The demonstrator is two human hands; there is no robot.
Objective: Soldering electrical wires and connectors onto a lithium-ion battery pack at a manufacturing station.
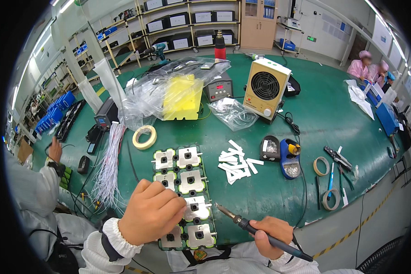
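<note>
A battery pack [191, 181] lies before me, its cells in two columns with silvery metal plates on top, each with a black centre. My left hand [153, 211] is over its left column with the fingers curled and pinched. What they hold, if anything, is hidden. My right hand [271, 235] grips a soldering iron [246, 225] by its dark handle. The iron's metal tip points up and left, close to the right edge of the pack at a white tab. Whether the tip touches that tab I cannot tell.
White strips [235, 164] lie beyond the pack, near a blue soldering iron stand [290, 160]. Tape rolls [144, 137], a wire bundle [108, 169], an ionizing fan [266, 89] and pliers [338, 157] surround the area. At left a co-worker's hand [55, 150] reaches in.
</note>
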